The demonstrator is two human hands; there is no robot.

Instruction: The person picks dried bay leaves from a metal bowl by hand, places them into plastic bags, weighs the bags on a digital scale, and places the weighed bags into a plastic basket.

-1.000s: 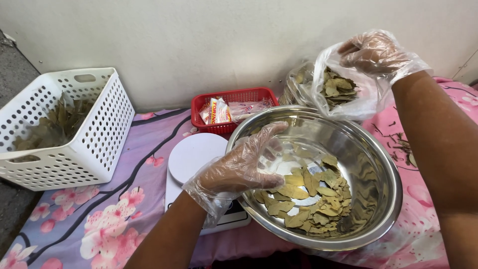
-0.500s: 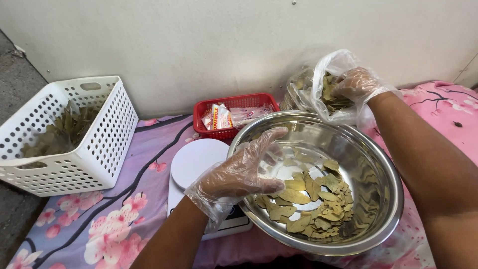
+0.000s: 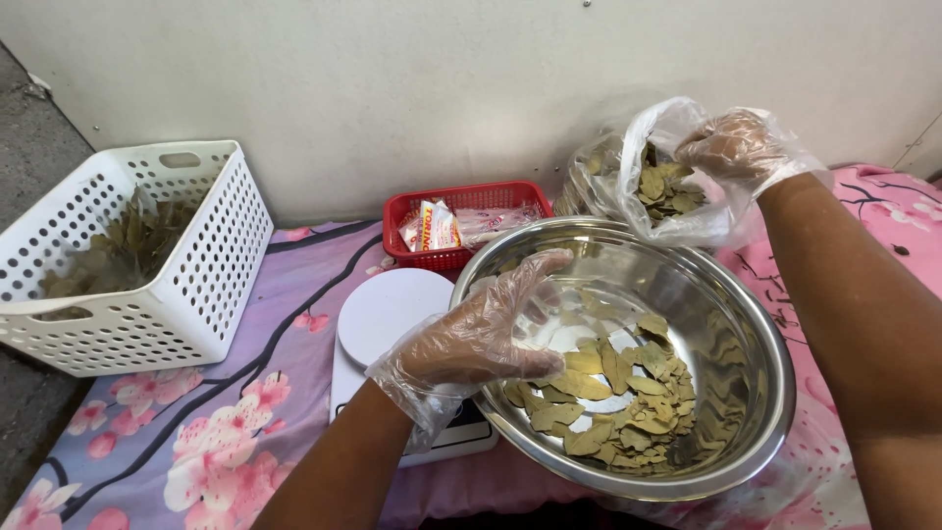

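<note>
Head view: my right hand point(image 3: 738, 147) grips the plastic bag of bay leaves point(image 3: 667, 186), left hand point(image 3: 481, 329) relaxed over the steel bowl point(image 3: 746, 393). I judge leaves could spill past the rim if the bag tips.

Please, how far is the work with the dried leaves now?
Done: some leaves already sit in the clear bag, and more bagged leaves lie behind it. In hand: the right hand is at the bag's mouth, while the left hand hovers open over the bowl. Left: a layer of leaves in the bowl, and more in the white basket.
</note>
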